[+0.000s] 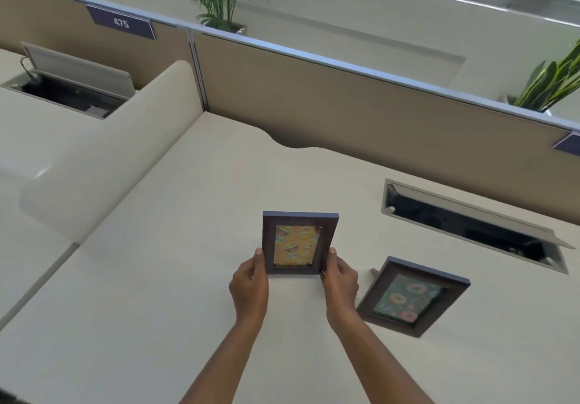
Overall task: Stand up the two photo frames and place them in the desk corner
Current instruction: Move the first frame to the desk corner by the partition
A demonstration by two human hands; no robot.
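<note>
A dark wooden photo frame with a yellow emoji picture (pixel 298 243) stands upright above the middle of the cream desk (pixel 188 246). My left hand (pixel 249 287) grips its lower left edge and my right hand (pixel 340 281) grips its lower right edge. A second dark frame with a green donut picture (pixel 412 297) lies tilted on the desk just right of my right hand, apart from it. The desk corner (pixel 216 121) is at the far left, where the side divider meets the back partition.
A beige partition (pixel 345 102) runs along the desk's far edge. An open cable hatch (pixel 470 224) sits in the desk at the right. A curved cream side divider (pixel 125 140) borders the left. Plants stand behind the partition.
</note>
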